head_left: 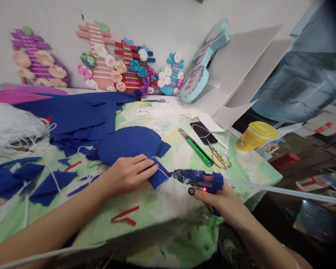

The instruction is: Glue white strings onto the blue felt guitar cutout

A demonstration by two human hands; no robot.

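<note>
My right hand point(222, 198) is wrapped round a blue hot glue gun point(197, 179), whose smeared nozzle touches or nearly touches the end of a blue strip point(160, 175). A long clear glue stick point(282, 190) sticks out from the gun's back, and a red light glows on its side. My left hand point(131, 173) holds down the blue fabric-covered piece, fingers bent over it and thumb hidden. A thin white cord point(162, 171) crosses the strip beside my fingertips. The piece's rounded blue body point(128, 142) lies just beyond that hand.
A green utility knife point(197, 147), gold-handled scissors point(220, 157), a black phone point(204, 132) and a yellow lidded cup point(254, 136) lie or stand to the right. Blue fabric point(86, 116) and white yarn point(14, 125) cover the left. Flower-trimmed guitar shapes point(128, 67) lean along the wall.
</note>
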